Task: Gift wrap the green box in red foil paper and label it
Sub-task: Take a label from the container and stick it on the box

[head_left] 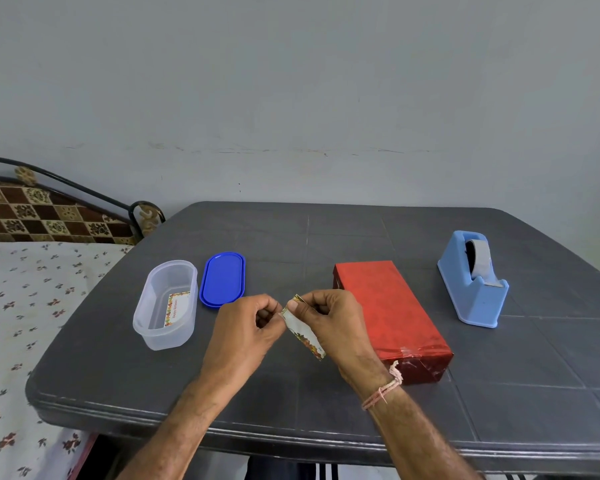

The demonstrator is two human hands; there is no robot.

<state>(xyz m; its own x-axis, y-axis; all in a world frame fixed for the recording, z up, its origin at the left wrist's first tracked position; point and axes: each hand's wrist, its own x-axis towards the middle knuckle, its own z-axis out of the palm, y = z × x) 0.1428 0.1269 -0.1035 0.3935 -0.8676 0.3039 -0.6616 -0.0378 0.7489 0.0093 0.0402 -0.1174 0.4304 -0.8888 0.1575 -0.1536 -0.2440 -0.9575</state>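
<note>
**Desk:** What does the head camera give you?

**Operator:** I see both hands close together above the dark table (343, 233). The left hand (246, 329) and the right hand (333, 322) each pinch the top edge of a small flower-bordered label (305, 332), which hangs tilted between them.

**Desk:** And the box (388, 306)?

**Operator:** It lies flat on the table in red foil, just right of the right hand, with tape on its near end. A blue tape dispenser (473, 289) stands farther right. At left, a clear tub (153, 306) holds another label (178, 308), with a blue lid (222, 278) beside it.

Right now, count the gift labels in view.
2. One label is pinched between the left hand and right hand; the second label lies inside the clear container. More may hide beneath it.
</note>
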